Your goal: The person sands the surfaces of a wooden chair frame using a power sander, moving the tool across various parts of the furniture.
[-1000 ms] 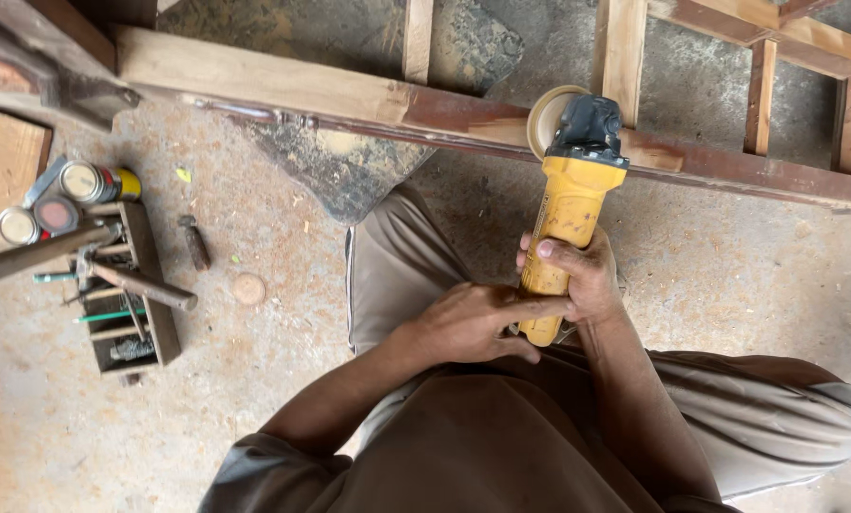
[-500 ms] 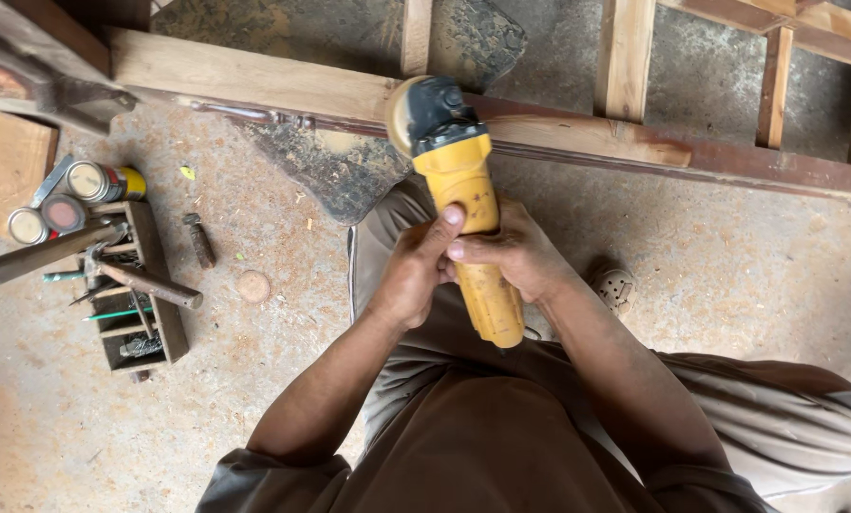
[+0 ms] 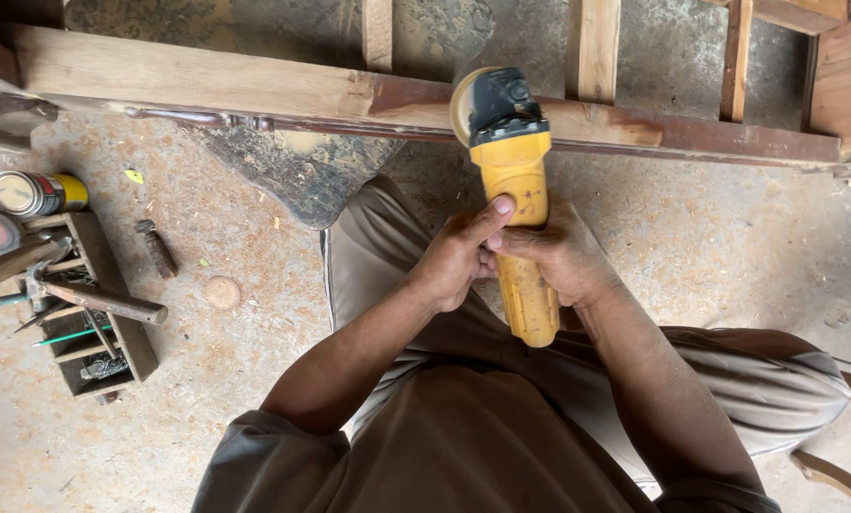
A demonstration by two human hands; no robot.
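A yellow angle grinder (image 3: pixel 518 201) with a black head and a sanding disc is held upright over my lap, its disc close to a long wooden beam (image 3: pixel 254 87). My right hand (image 3: pixel 556 255) is wrapped around the grinder's yellow body. My left hand (image 3: pixel 456 255) grips it from the left, thumb laid on the body's top face. I sit on the concrete floor with my knees spread, in tan trousers.
A wooden tool tray (image 3: pixel 91 302) with hammers and screwdrivers sits at the left. Round tins (image 3: pixel 36 193) lie above it. A small tool (image 3: pixel 156 249) and a round disc (image 3: pixel 222 293) lie on the floor. Wooden frame slats (image 3: pixel 592 49) run beyond the beam.
The grinder swung from the right toward the left, then back to centre. My left hand moved up from the handle's base to the body, and both hands now grip it higher.
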